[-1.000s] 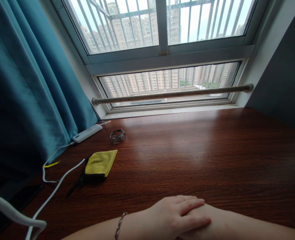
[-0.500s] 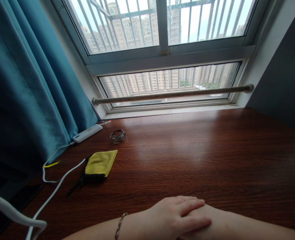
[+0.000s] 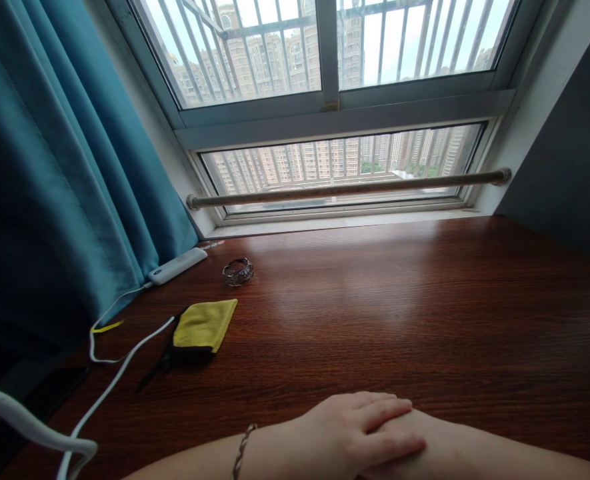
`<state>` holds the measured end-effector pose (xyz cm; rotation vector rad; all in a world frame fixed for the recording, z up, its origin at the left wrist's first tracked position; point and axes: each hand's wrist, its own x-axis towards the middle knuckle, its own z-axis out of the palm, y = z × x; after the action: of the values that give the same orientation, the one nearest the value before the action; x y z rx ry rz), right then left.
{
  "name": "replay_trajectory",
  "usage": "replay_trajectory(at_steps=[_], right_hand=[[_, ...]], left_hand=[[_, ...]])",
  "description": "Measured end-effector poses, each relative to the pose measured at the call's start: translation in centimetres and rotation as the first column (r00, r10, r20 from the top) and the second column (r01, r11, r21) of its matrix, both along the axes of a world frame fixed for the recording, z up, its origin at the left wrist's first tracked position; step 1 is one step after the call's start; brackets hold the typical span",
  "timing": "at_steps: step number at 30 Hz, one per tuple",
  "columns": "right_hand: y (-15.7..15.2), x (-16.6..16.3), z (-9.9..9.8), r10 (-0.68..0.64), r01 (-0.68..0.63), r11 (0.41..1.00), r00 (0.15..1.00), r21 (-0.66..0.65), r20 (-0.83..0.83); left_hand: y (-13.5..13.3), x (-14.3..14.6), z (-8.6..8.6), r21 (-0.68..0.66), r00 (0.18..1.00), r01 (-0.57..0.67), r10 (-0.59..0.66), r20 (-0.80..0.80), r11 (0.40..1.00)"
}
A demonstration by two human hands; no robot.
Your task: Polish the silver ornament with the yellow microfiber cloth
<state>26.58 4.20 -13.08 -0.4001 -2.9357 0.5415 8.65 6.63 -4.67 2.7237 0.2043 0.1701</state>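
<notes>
The left hand (image 3: 347, 428), grip slack, fingers loosely extended, lies across the right hand (image 3: 397, 466), whose grip is hidden: can't tell. Out leftward on the counter (image 3: 355, 320): yellow cloth (image 3: 205, 325), then openwork metal bangle (image 3: 238, 273).

A barred window (image 3: 331, 110) admits daylight at the rear. A blue curtain (image 3: 69, 160) hangs at left; a grey wall (image 3: 575, 160) stands at right. The wood-grain table (image 3: 375, 307) reflects light.

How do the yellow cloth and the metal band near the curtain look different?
The yellow cloth is black-edged fabric; the metal band is silvery openwork. The cloth looks four-sided, the band round. The cloth looks larger than the band. Both rest on the wooden surface.
</notes>
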Motion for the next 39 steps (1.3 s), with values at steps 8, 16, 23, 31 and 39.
replay_trajectory(at_steps=[8, 16, 23, 31, 39], right_hand=[[0.0, 0.1, -0.2, -0.002, 0.002, 1.000, 1.000, -0.002, -0.006], [-0.1, 0.2, 2.0, -0.035, 0.034, 0.998, 0.999, -0.052, -0.012], [-0.1, 0.2, 2.8, -0.060, 0.059, 0.995, 0.998, -0.083, -0.002], [-0.1, 0.2, 2.9, -0.082, 0.081, 0.991, 0.997, -0.105, -0.006], [-0.1, 0.1, 3.3, -0.079, 0.078, 0.987, 0.997, -0.138, 0.004]], left_hand=[[-0.2, -0.1, 0.1, 0.003, 1.000, -0.002, 0.002, -0.018, 1.000], [-0.1, -0.1, 0.1, -0.007, 1.000, -0.001, 0.001, 0.010, 1.000], [-0.1, 0.0, 0.0, -0.006, 1.000, -0.001, 0.001, 0.004, 1.000], [-0.2, 0.1, 0.1, -0.007, 1.000, 0.003, -0.003, 0.009, 1.000], [-0.1, 0.0, -0.3, -0.005, 0.999, -0.005, 0.005, 0.039, 1.000]])
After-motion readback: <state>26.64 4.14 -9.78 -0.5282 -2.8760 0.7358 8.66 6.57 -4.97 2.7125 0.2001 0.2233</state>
